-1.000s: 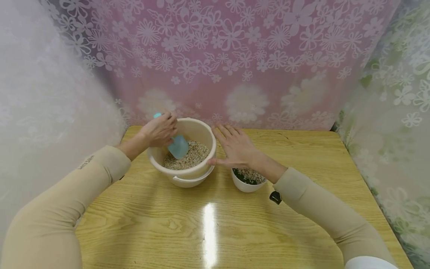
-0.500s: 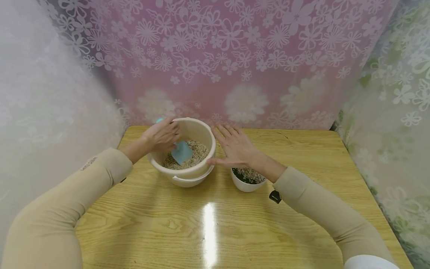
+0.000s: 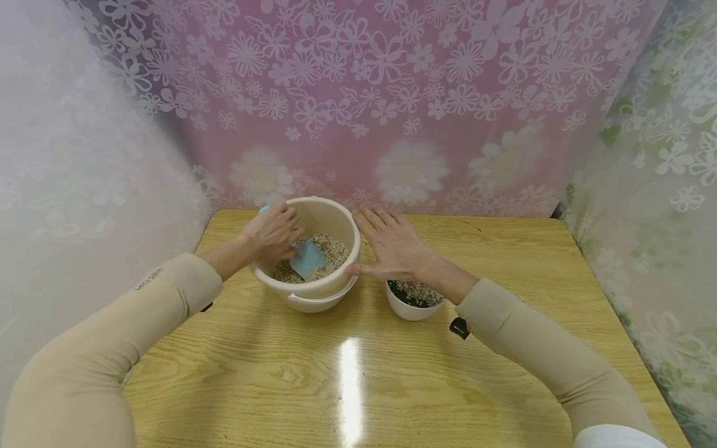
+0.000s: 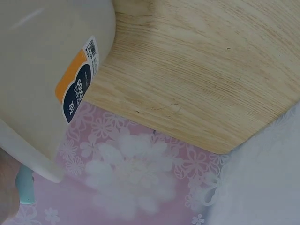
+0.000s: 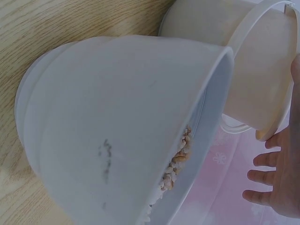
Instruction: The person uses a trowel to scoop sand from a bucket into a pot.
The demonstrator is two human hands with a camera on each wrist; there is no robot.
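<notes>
A cream bucket [image 3: 319, 287] stands on the table with pale gravel [image 3: 335, 250] in its bottom. Over its left rim reaches my left hand [image 3: 274, 231], gripping a light blue scoop [image 3: 307, 259] whose blade lies in the gravel. The scoop's handle end [image 4: 26, 185] pokes out beyond the hand in the left wrist view. My right hand [image 3: 393, 246] is spread, thumb and index finger touching the bucket's right rim. Below that wrist sits a white pot [image 3: 411, 312], with gravel and something dark green inside; the right wrist view shows its gravel [image 5: 177, 161] near the rim.
The bucket's white carrying handle [image 3: 322, 303] hangs down at its front. A wooden table [image 3: 280, 386] carries everything, its back edge close to a pink flowered curtain [image 3: 358, 124]. Pale sheets [image 3: 672, 186] flank the table left and right.
My left hand has moved down and slightly right, and the scoop's blade has gone lower into the gravel. The right hand, bucket and pot have stayed in place.
</notes>
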